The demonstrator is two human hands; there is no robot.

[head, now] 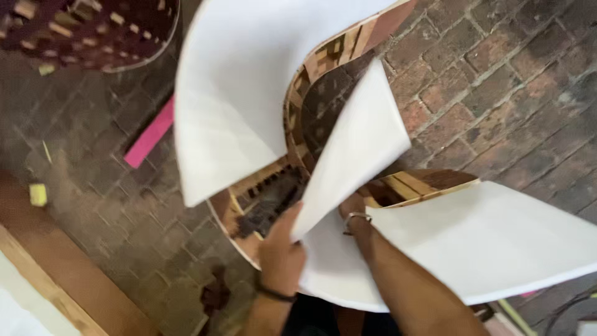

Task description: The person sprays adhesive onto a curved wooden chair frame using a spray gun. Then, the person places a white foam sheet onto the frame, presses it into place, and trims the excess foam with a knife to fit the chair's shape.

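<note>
White curved laminate sheets (pixel 249 93) (patterned wood-tone backs) over brick floor (pixel 497 74); left hand (pixel 281 249) grip clamped on middle sheet (pixel 354 149), right hand (pixel 356 214) grip partly hidden, cannot tell.

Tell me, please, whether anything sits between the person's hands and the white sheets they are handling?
Nothing visible does: the left hand grips the edge of the middle white sheet, and the right hand is tucked in among the sheets, touching them.

White sheets (pixel 249 93) with brown patterned faces, a pink strip (pixel 148 135), a red-brown brick floor (pixel 497 81).
</note>
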